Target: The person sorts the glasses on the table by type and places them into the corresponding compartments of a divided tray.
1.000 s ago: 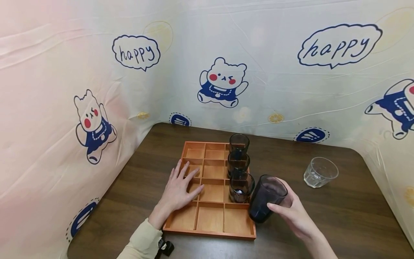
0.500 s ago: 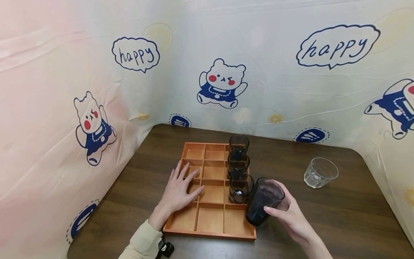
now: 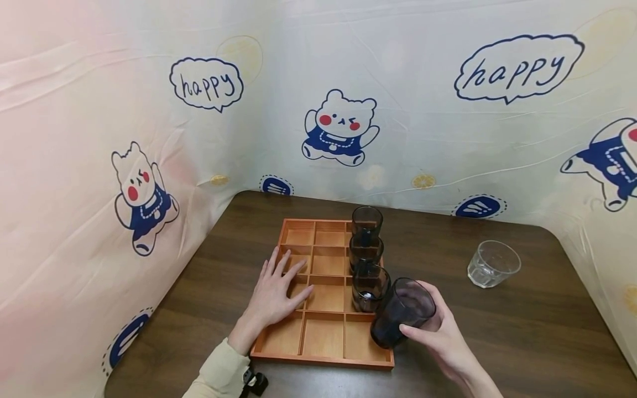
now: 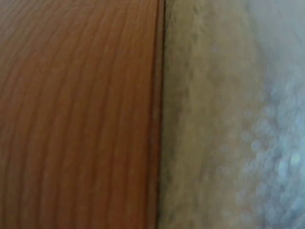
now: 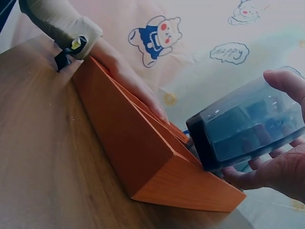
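Dark tumbler (image 3: 398,312): smooth, glossy glass. Divided tray (image 3: 323,336): wood. Tabletop (image 3: 433,246): wood-grained, slight sheen.

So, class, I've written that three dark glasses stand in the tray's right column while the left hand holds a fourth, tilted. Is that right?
One slip: the right hand, not the left hand, holds the tilted fourth glass, as the head view shows. The three dark glasses stand as written.

Right hand (image 3: 443,334) gripping tilted dark glass (image 3: 395,318), left hand (image 3: 275,293) across wooden tray (image 3: 323,334), clear glass (image 3: 492,264) apart

L-wrist view blurry, prob. tray (image 4: 81,114)
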`<state>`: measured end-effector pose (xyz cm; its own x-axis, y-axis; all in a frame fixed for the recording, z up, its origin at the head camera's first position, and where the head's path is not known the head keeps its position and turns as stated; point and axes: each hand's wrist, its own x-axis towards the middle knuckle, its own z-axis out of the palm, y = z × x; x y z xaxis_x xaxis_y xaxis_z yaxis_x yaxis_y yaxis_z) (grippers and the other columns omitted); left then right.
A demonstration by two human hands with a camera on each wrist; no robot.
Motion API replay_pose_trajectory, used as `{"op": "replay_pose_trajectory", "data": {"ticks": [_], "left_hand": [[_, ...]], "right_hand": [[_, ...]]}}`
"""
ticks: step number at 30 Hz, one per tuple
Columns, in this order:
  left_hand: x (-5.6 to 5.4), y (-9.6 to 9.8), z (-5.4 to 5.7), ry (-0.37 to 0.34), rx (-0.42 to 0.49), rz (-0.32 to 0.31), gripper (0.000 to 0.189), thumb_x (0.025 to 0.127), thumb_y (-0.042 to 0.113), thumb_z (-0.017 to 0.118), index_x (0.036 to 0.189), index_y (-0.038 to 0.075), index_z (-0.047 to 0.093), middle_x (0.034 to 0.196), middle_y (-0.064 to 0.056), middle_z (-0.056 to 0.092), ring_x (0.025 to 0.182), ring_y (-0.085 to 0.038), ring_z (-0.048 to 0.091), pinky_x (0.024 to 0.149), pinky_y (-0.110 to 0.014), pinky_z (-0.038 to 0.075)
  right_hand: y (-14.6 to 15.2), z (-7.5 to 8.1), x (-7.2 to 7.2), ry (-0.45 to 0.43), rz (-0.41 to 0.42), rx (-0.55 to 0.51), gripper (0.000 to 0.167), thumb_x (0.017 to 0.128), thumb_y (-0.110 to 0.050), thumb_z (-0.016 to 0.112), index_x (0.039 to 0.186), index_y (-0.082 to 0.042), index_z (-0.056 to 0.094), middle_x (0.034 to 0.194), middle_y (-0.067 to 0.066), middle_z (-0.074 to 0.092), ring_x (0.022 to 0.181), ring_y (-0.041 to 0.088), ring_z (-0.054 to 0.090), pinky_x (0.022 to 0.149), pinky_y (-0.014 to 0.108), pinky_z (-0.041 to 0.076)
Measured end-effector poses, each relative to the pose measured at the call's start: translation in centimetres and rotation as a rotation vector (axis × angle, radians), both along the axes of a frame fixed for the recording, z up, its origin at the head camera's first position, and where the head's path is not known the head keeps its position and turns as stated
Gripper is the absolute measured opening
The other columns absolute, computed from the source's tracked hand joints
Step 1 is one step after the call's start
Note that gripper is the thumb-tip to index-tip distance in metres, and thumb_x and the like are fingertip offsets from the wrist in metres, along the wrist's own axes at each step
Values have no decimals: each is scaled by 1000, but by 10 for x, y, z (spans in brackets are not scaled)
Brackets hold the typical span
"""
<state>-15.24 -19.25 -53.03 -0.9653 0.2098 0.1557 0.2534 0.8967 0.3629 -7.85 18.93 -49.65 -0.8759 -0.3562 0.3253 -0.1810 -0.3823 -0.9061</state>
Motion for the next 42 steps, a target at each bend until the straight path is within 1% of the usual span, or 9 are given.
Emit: {"op": "replay_pose_trajectory", "data": {"ticks": [9, 16, 20, 24, 26, 28, 32, 35, 42], "left_hand": [[1, 0, 1, 1, 0, 3, 74, 99, 64, 68, 161, 25, 59, 179, -19, 35, 174, -42, 9, 136, -71, 18], [1, -1, 0, -1, 0, 3, 74, 99, 64, 68, 161, 25, 58, 180, -19, 35, 174, -42, 9, 137, -71, 18], [1, -1, -1, 1, 3, 1, 74, 99, 64, 68, 161, 25, 58, 179, -19, 35, 174, -43, 9, 137, -71, 18], [1, -1, -1, -3, 6, -1, 74, 99, 65, 67, 161, 26, 58, 180, -18, 34, 174, -42, 8, 137, -71, 17], [1, -1, -2, -5, 6, -1, 75, 99, 65, 67, 162, 26, 57, 180, -18, 34, 174, -42, 8, 137, -71, 16], [0, -1, -2, -4, 7, -2, 75, 99, 66, 67, 162, 26, 57, 180, -18, 34, 174, -42, 8, 137, -71, 16], [0, -1, -2, -5, 10, 0, 75, 98, 65, 67, 162, 26, 57, 180, -18, 34, 174, -42, 7, 137, -71, 15], [0, -1, -2, -5, 11, 2, 75, 98, 65, 67, 162, 26, 57, 180, -18, 34, 174, -41, 7, 138, -70, 15], [0, -1, -2, -3, 15, 2, 75, 98, 65, 68, 162, 26, 58, 180, -18, 34, 174, -41, 7, 137, -70, 15]], "right_hand": [[-13, -7, 5, 140, 32, -104, 84, 87, 32, 62, 159, -5, 38, 155, 6, 63, 144, 14, 63, 112, 24, 57], [-21, -8, 12, 93, 37, -75, 87, 84, 30, 69, 157, -10, 42, 152, 0, 64, 139, 11, 65, 103, 27, 63], [-25, -10, 13, 109, 63, -63, 88, 84, 30, 68, 159, -6, 40, 153, 1, 62, 136, 13, 67, 97, 27, 65], [-28, -12, 16, 74, 25, 2, 87, 83, 27, 73, 157, -4, 40, 150, -1, 62, 132, 12, 68, 92, 27, 66], [-29, -12, 17, 60, -12, 52, 87, 81, 25, 77, 156, -1, 39, 149, -3, 63, 131, 12, 69, 95, 28, 66], [-30, -12, 18, 72, -42, 97, 88, 80, 24, 80, 154, 4, 38, 148, -3, 64, 131, 11, 69, 98, 28, 65], [-32, -12, 18, 154, -71, 144, 89, 77, 25, 82, 152, 13, 36, 147, -2, 64, 131, 11, 69, 104, 26, 63], [-34, -12, 19, 193, -83, 167, 89, 76, 25, 83, 152, 13, 38, 147, -1, 64, 131, 10, 69, 106, 24, 61], [-37, -11, 21, 219, -143, 257, 90, 75, 19, 89, 152, 8, 43, 144, 3, 67, 132, 7, 67, 109, 19, 56]]}}
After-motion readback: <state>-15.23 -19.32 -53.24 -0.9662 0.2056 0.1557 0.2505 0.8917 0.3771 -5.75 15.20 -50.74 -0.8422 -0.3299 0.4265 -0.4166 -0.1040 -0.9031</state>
